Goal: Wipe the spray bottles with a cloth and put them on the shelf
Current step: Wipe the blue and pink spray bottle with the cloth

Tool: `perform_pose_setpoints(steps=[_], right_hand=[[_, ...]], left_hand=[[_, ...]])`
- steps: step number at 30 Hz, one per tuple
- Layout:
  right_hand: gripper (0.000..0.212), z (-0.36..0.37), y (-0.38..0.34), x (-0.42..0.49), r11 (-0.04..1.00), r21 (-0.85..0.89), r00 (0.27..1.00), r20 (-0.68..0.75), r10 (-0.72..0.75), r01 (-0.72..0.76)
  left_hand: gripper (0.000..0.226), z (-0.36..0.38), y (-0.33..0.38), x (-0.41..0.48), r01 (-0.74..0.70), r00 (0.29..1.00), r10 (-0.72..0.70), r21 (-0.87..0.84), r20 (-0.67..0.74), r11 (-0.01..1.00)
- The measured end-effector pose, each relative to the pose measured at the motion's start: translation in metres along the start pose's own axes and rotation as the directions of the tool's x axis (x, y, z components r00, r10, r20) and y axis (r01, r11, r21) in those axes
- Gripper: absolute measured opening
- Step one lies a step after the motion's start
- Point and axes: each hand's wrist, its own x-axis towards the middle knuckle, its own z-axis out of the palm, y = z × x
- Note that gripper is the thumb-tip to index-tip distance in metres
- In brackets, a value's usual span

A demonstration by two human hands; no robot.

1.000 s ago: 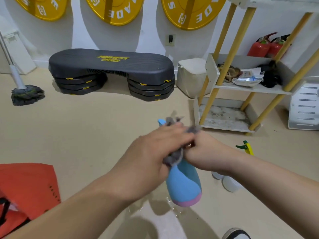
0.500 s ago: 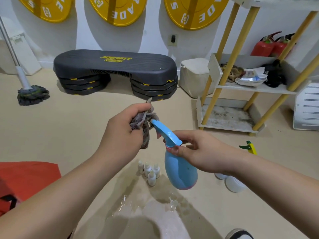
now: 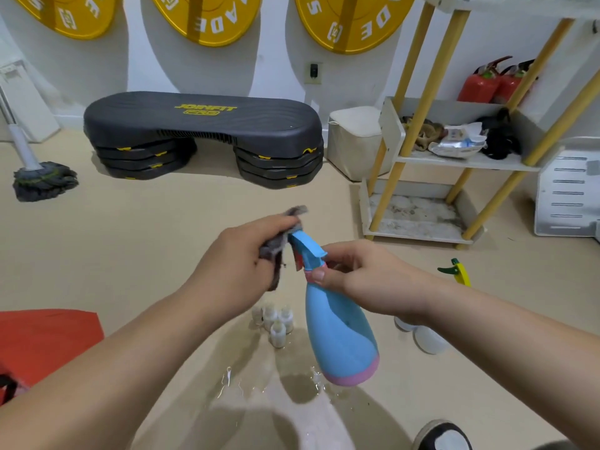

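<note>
The shelf [image 3: 418, 212] stands on the floor, ahead and rightward. The blue spray bottle [image 3: 341, 332] hangs in mid-air, long axis nearly upright, base down, neck pinched by the right hand [image 3: 367, 280], the nearer to the shelf. The left hand [image 3: 233, 264] grips the cloth [image 3: 276, 248] against its nozzle.

Head-worn wide-angle camera looks forward and down at the floor [image 3: 136, 254].

Smooth plastic spray bottle [image 3: 337, 332], fuzzy grey cloth [image 3: 276, 251].
</note>
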Motion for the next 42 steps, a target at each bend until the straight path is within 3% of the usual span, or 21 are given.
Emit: perform_pose_setpoints(steps=[2, 6, 9, 12, 15, 22, 24, 27, 29, 31, 35, 39, 42], right_hand=[[0.015, -0.001, -0.002, -0.002, 0.999, 0.027, 0.999, 0.029, -0.021, 0.02], [0.022, -0.005, -0.001, -0.003, 0.99, 0.137, 0.996, 0.082, -0.033, 0.022], [0.028, -0.008, 0.0, -0.004, 0.983, 0.185, 0.986, 0.161, -0.047, 0.016], [0.028, -0.008, -0.001, -0.007, 0.97, 0.243, 0.976, 0.212, -0.043, -0.01], [0.028, -0.01, -0.001, -0.007, 0.962, 0.274, 0.988, 0.152, -0.037, -0.006], [0.022, -0.003, -0.008, -0.004, 0.992, 0.127, 1.0, -0.001, 0.015, -0.015], [0.022, -0.004, -0.008, -0.001, 0.991, 0.128, 0.998, -0.048, 0.049, -0.043], [0.03, -0.01, -0.005, 0.001, 0.97, 0.206, 0.986, -0.078, 0.146, -0.127], [0.032, -0.011, -0.003, 0.001, 0.955, 0.26, 0.983, -0.075, 0.169, -0.145], [0.031, -0.008, -0.003, 0.002, 0.945, 0.295, 0.983, -0.079, 0.168, -0.138], [0.02, 0.001, -0.004, 0.002, 0.934, 0.337, 0.981, -0.108, 0.16, -0.116], [0.029, -0.003, -0.006, 0.0, 0.927, 0.364, 0.969, -0.179, 0.169, -0.095], [0.03, -0.012, -0.006, -0.002, 0.924, 0.369, 0.974, -0.153, 0.164, -0.097]], left_hand=[[0.058, -0.002, -0.001, 0.001, 0.192, 0.979, -0.199, -0.128, -0.051, 0.973], [0.044, -0.008, 0.018, -0.004, 0.089, 0.989, -0.115, -0.258, -0.089, 0.962], [0.024, -0.005, 0.027, -0.005, 0.147, 0.989, -0.145, -0.324, 0.031, 0.934], [0.013, -0.007, 0.027, 0.0, 0.196, 0.98, -0.195, -0.335, 0.035, 0.922], [0.011, -0.007, 0.029, 0.003, 0.196, 0.978, -0.21, -0.335, -0.006, 0.922], [0.013, -0.001, 0.028, 0.002, 0.229, 0.958, -0.274, -0.347, -0.086, 0.909], [0.016, -0.001, 0.025, 0.004, 0.274, 0.921, -0.362, -0.42, -0.145, 0.865], [0.018, -0.009, 0.012, 0.013, 0.385, 0.773, -0.592, -0.573, -0.229, 0.724], [0.018, -0.013, 0.008, 0.014, 0.412, 0.725, -0.652, -0.618, -0.223, 0.669], [0.019, -0.007, 0.016, 0.008, 0.407, 0.762, -0.62, -0.606, -0.186, 0.683], [0.021, 0.024, 0.041, -0.013, 0.41, 0.877, -0.477, -0.598, 0.052, 0.689], [0.023, 0.03, 0.038, -0.018, 0.468, 0.868, -0.482, -0.52, 0.12, 0.714], [0.02, 0.029, 0.036, -0.017, 0.452, 0.882, -0.462, -0.46, 0.099, 0.764]])
